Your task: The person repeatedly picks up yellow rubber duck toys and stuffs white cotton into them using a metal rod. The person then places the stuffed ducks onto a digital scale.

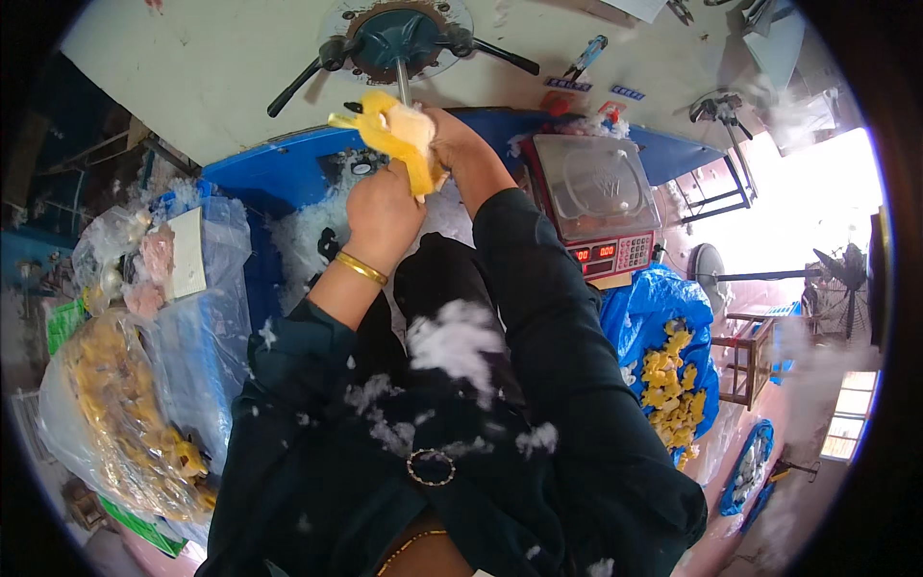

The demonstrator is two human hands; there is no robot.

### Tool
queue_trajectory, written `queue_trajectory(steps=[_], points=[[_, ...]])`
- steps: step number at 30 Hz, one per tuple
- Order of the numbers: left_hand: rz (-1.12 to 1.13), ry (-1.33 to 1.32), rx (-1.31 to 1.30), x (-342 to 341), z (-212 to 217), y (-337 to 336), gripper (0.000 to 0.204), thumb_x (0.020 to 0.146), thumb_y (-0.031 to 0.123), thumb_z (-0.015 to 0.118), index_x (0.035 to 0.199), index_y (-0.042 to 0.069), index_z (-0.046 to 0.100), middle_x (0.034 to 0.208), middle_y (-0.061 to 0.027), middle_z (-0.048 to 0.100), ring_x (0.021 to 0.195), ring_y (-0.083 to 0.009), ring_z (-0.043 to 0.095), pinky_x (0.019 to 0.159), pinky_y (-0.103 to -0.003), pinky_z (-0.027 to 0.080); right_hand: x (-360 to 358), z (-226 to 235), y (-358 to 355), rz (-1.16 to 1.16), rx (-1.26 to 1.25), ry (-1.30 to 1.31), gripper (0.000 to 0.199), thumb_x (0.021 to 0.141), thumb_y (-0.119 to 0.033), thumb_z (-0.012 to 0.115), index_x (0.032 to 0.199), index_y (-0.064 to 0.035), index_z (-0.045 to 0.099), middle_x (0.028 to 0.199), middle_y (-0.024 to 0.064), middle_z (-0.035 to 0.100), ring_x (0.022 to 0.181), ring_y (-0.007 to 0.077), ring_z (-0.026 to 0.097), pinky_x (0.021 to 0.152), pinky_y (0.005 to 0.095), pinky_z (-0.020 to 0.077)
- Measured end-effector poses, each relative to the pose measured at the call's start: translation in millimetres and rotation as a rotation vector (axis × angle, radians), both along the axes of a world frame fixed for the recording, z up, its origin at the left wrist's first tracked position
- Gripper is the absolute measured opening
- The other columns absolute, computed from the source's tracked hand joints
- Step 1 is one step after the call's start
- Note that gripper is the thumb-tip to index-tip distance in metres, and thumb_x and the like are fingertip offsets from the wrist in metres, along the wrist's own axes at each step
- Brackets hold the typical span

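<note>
Both hands hold a yellow plush toy (380, 125) with a cream patch and a small black piece at its far left end. My left hand (383, 210), with a gold bangle at the wrist, is closed on its lower part. My right hand (463, 149) grips its right side, the fingers partly hidden behind the plush. A thin metal tube (403, 85) comes down from the machine head (389, 43) to the toy's upper edge; whether it enters the toy is hidden.
A digital scale (601, 207) stands to the right, above a blue bag of yellow plush pieces (673, 375). At left is a clear bag of yellow plush pieces (135, 385). Black handles (505, 58) jut from the machine. White stuffing (457, 341) lies on my lap.
</note>
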State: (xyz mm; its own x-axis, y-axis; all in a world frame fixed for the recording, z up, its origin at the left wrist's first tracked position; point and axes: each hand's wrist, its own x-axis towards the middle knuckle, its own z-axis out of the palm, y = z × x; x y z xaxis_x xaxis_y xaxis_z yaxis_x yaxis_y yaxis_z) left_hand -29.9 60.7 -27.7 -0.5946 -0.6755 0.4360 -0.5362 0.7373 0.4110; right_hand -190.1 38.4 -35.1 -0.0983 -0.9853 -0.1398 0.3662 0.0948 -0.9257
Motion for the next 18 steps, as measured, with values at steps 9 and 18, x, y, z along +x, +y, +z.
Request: queue_trajectory(steps=[9,18], points=[[-0.064,0.039,0.04,1.1,-6.2,1.4,0.024,0.068,0.006,0.064,0.092,0.004,0.059,0.075,-0.0167,0.062,0.068,-0.0374,0.061,0.059,-0.045,0.049,14.5,1.3,7.6,-0.203,-0.048,0.129,0.025,0.092,-0.013,0.053,0.112,0.0004,0.059,0.1,0.0088,0.065,0.084,0.0164,0.064,0.075,0.0309,0.0522],[-0.232,0.33,1.089,28.5,29.4,40.9,0.023,0.094,0.024,0.057,0.103,0.003,0.057,0.076,-0.0065,0.062,0.066,-0.0136,0.062,0.053,-0.026,0.049,20.5,-3.0,26.8,-0.326,0.05,0.164,0.028,0.088,-0.008,0.05,0.11,0.0064,0.059,0.094,0.0133,0.067,0.078,0.02,0.066,0.069,0.0336,0.0531]])
